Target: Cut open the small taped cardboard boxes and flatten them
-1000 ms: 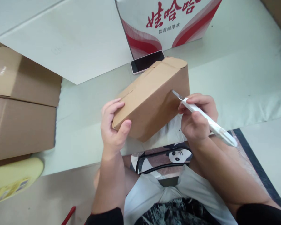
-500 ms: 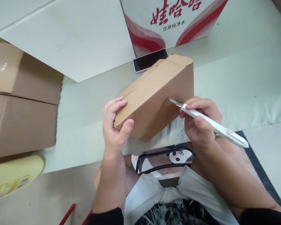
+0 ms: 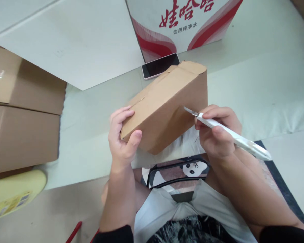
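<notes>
A brown cardboard box point(image 3: 164, 98) stands tilted on the pale cloth-covered table in front of me. My left hand point(image 3: 123, 135) grips its near left corner, thumb on the near side and fingers over the top. In my right hand point(image 3: 218, 130) is a white utility knife point(image 3: 233, 135), held like a pen with its blade out. The blade points left in front of the box's near side; whether its tip touches the cardboard I cannot tell. My palm hides part of the knife's underside and the box's lower right.
A phone point(image 3: 160, 65) lies behind the box, by a red-and-white carton point(image 3: 187, 37). A large white box point(image 3: 73, 44) and brown cartons point(image 3: 25, 131) stand to the left. A yellow container point(image 3: 17, 192) is at lower left. Below the table edge is a panda-print bag point(image 3: 177, 175).
The view has shifted slightly, and the box with my left hand sits a little further left. The knife's blade is slightly further right against the box's side. Both grips are unchanged.
</notes>
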The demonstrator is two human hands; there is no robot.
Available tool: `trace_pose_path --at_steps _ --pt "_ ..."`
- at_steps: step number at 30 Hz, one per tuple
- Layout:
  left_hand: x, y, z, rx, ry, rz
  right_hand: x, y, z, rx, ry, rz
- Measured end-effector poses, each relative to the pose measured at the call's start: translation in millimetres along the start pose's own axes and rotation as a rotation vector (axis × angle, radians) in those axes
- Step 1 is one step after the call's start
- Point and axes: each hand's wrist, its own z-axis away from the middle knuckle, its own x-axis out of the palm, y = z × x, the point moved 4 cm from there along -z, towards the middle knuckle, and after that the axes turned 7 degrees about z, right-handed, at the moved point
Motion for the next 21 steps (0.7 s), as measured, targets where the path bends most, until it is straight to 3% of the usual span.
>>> trace_pose_path --at_steps 21 --pt "1.1 -2.3 -0.4 0.0 0.019 -0.003 -0.2 0.4 -1.0 0.041 -0.003 -0.011"
